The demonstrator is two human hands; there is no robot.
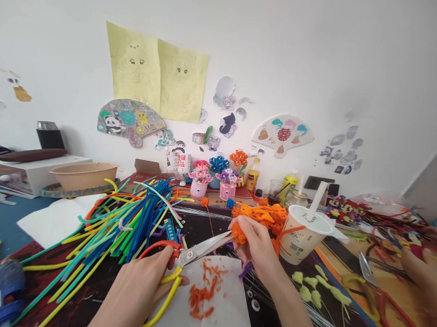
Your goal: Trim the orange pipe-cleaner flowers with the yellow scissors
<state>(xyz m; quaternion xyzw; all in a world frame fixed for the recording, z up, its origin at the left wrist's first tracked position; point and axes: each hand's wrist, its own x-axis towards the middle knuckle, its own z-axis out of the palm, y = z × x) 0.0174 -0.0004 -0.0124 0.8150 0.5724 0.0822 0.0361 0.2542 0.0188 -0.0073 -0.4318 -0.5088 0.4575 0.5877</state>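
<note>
"Left hand [135, 286], nearest: doing what?"

"Closed around the yellow-and-red handles of scissors [199, 250], just left of a white paper sheet [226, 300] strewn with orange clippings [202, 292]."

"And the right hand [258, 248]?"

"Gripping a fuzzy orange pipe-cleaner tuft [238, 234] at the blade tips, just beyond the sheet."

"Farther out?"

"Past the sheet lay a heap of orange pipe cleaners [263, 217] and a lidded paper cup [302, 241]; to its left, a blue-and-green pipe-cleaner pile [127, 217]."
</note>
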